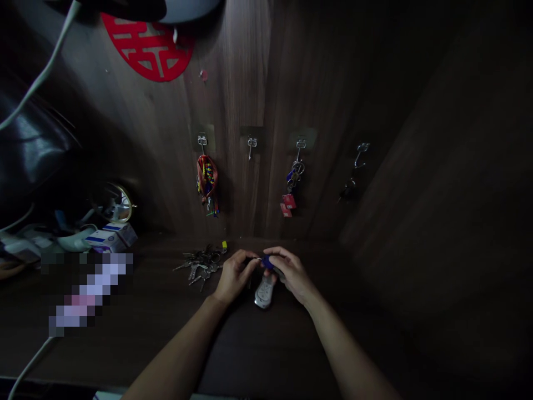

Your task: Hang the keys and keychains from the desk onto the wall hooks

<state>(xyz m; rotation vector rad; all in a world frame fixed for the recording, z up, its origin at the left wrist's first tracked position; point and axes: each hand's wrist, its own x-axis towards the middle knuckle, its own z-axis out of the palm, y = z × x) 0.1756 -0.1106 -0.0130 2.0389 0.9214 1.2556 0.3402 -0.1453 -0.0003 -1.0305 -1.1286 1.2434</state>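
Above the dark wooden surface, my left hand point(235, 276) is closed in a pinch at a small shiny metal piece, too small to make out, beside a blue key fob point(267, 262). My right hand point(291, 273) has its thumb and fingers closed on that fob. Just below the fob hangs or rests a silver remote point(264, 293) with buttons; which of the two I cannot tell. Left of my left hand lies a bunch of keys point(203, 264) with a yellow tag point(225, 244).
Wall hooks hold a colourful beaded bundle point(207, 180), keys with red tags point(288, 203) and a dark key set point(348, 189). One hook point(252, 145) is bare. At left are small boxes point(110, 238), a round mirror point(119, 203) and a white cable point(31, 364).
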